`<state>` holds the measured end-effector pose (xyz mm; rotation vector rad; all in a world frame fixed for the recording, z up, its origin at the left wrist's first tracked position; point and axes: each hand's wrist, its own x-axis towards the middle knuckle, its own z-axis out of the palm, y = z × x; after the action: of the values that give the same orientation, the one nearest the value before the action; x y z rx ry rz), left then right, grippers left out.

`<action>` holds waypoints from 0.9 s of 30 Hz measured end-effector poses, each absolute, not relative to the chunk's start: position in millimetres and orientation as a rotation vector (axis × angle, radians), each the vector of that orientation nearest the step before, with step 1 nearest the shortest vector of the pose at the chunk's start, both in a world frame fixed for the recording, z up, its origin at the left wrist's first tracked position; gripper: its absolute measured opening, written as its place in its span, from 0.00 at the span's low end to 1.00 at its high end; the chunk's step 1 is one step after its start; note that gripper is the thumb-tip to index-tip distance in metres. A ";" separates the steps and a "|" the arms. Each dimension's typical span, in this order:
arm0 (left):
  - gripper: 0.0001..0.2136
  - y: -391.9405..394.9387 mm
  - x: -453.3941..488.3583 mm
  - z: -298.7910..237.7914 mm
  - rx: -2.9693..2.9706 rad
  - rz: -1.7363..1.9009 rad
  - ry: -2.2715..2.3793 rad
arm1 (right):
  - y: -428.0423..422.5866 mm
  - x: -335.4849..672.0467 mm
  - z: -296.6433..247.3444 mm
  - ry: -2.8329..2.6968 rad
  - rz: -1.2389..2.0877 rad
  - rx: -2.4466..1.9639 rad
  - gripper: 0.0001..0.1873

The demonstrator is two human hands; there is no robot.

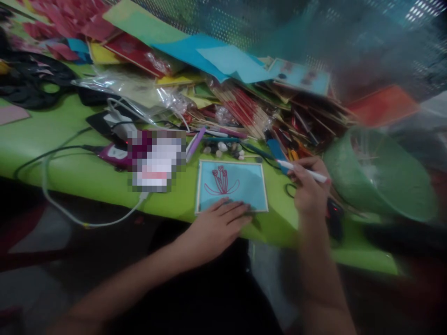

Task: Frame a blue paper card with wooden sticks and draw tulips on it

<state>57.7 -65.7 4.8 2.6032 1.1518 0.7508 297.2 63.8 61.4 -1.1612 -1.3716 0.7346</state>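
A blue card (253, 186) with a pale stick-like border lies on the green table. On it is a red line drawing of flowers (222, 181) with several stems and two long curved leaves. My left hand (218, 228) rests flat over the card's lower edge, fingers stretched out and palm down. To the right of the card, my right hand (310, 188) grips a white marker pen (288, 165) with a red end. The pen is raised off the card, its tip pointing up and left.
Behind the card sit small stones (220, 149) and pens. A purple marker (196, 144) lies by the phone (157, 163), which has a white cable (87, 225). Coloured paper (213, 53) and bundled sticks (240, 107) pile up behind. A green bowl (391, 186) stands at right.
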 end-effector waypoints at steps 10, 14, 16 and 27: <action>0.19 -63.6 55.6 6.2 2.574 0.759 1.137 | 56.9 289.1 64.4 -1.267 0.816 -1.187 0.07; 0.15 -59.7 60.8 14.0 2.590 0.829 1.085 | 55.3 285.0 63.4 -1.292 0.817 -1.222 0.07; 0.14 -58.4 59.6 15.4 2.575 0.866 1.071 | 55.3 283.7 62.6 -1.299 0.815 -1.228 0.08; 0.18 -7.0 3.7 25.0 2.150 1.043 1.853 | 55.6 279.3 62.7 -1.315 0.842 -1.245 0.08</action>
<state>3.7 -7.0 25.0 2.1499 1.8530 1.0428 279.3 55.6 62.7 -1.2448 -1.3154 0.8420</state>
